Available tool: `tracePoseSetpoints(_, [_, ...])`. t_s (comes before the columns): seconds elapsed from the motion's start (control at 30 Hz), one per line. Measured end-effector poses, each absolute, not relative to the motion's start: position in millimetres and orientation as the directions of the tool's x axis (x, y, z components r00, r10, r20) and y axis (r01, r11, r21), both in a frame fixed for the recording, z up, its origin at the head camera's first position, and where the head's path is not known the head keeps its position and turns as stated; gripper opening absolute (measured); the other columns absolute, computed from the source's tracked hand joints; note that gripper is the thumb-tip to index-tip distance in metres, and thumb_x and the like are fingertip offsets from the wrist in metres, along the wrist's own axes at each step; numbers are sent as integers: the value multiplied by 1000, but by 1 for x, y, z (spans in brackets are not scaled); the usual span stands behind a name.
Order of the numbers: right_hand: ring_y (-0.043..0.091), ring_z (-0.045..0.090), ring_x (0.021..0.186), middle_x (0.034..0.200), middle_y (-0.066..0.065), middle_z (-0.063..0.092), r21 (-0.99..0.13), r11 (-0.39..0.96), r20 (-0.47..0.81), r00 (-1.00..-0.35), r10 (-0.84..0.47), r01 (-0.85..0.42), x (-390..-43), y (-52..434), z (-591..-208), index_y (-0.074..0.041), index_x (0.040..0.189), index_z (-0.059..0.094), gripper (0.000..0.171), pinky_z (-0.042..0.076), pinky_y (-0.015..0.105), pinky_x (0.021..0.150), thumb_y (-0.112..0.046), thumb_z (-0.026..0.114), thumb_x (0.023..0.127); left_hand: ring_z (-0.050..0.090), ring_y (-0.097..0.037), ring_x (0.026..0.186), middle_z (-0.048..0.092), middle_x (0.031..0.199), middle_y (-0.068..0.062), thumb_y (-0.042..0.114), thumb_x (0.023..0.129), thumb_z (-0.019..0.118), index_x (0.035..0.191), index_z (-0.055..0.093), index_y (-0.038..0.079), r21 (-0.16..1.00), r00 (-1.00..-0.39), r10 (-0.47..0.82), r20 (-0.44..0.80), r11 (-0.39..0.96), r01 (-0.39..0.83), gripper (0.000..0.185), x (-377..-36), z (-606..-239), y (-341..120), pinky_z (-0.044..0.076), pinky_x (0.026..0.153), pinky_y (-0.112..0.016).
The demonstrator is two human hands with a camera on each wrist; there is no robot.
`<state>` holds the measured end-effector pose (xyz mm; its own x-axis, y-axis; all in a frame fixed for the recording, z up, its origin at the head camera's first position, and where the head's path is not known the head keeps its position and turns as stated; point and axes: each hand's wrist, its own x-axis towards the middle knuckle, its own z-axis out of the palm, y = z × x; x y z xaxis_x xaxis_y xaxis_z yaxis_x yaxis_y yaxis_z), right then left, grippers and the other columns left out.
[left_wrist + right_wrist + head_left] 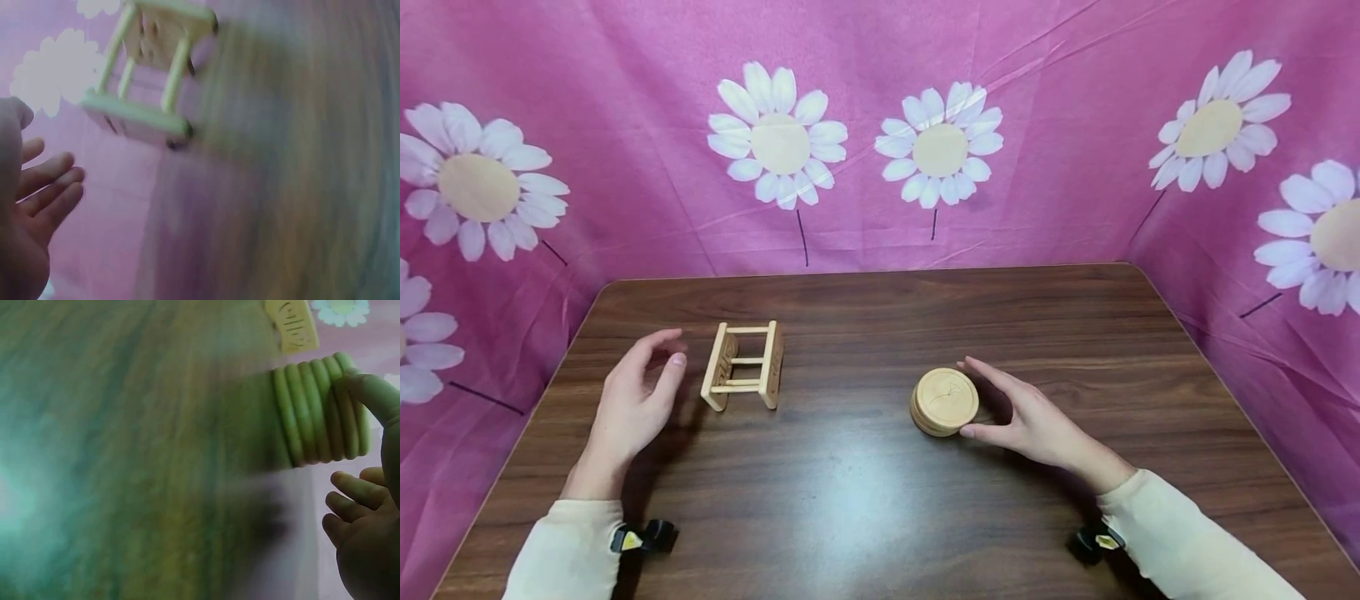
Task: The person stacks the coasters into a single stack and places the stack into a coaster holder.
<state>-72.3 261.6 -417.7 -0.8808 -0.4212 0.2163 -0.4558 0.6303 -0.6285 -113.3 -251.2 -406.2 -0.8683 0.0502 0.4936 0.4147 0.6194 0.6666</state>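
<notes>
On brown table, right hand grip wide, thumb touching coaster stack; left hand open beside rack

L hand open, hovering; R hand fingers spread.

Head view: bright, even light from above, sharp focus. A pale glare patch lies on the table. Soft shadows fall under both hands and beside the stack. Edges bow with wide-angle distortion. Left wrist view: dim, violet cast, motion-smeared. Right wrist view: green cast, heavily blurred, glare at left edge.
</notes>
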Motion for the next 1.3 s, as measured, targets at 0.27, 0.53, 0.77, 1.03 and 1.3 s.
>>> tracePoseSetpoints(0.27, [42, 55, 146, 158, 21, 58, -621, 694, 94, -914, -394, -364, -76, 266, -425, -1, 161, 46, 93, 43, 44, 122, -29, 93, 86, 67, -6, 113, 77, 118, -15, -6, 95, 72, 133, 69, 1, 576, -794, 271, 544, 568, 588, 39, -107, -383, -207, 40, 106, -7])
tracePoseSetpoints(0.53, [44, 57, 142, 157, 23, 59, -628, 683, 93, -907, -411, -374, -83, 265, -434, -3, 162, 44, 98, 45, 65, 115, -30, 95, 84, 71, -24, 109, 73, 136, -8, 16, 100, 74, 142, 65, 9, 536, -769, 521, 371, 556, 635, 43, -98, -374, -156, 61, 86, -35])
tracePoseSetpoints(0.77, [44, 58, 142, 159, 23, 56, -632, 662, 123, -896, -427, -403, -85, 264, -443, -6, 166, 37, 109, 46, 63, 115, -27, 97, 79, 64, -26, 138, 68, 147, -7, 34, 102, 74, 148, 62, 10, 537, -756, 613, 228, 569, 623, 53, -99, -376, -109, 49, 118, -48])
tracePoseSetpoints(1.03, [43, 61, 138, 157, 24, 58, -626, 654, 141, -887, -440, -424, -84, 257, -446, -2, 166, 35, 110, 48, 65, 112, -24, 99, 79, 58, -30, 145, 62, 154, -10, 45, 102, 72, 155, 55, 7, 567, -725, 679, 111, 556, 608, 67, -103, -389, -62, 44, 123, -50])
tracePoseSetpoints(1.3, [34, 59, 141, 157, 18, 58, -609, 611, 270, -856, -442, -507, -86, 262, -468, -14, 168, 37, 110, 47, 38, 118, -33, 99, 79, 55, -30, 146, 59, 154, -12, 50, 96, 79, 158, 50, 4, 589, -717, 691, 93, 543, 599, 81, -107, -394, -31, 44, 124, -48])
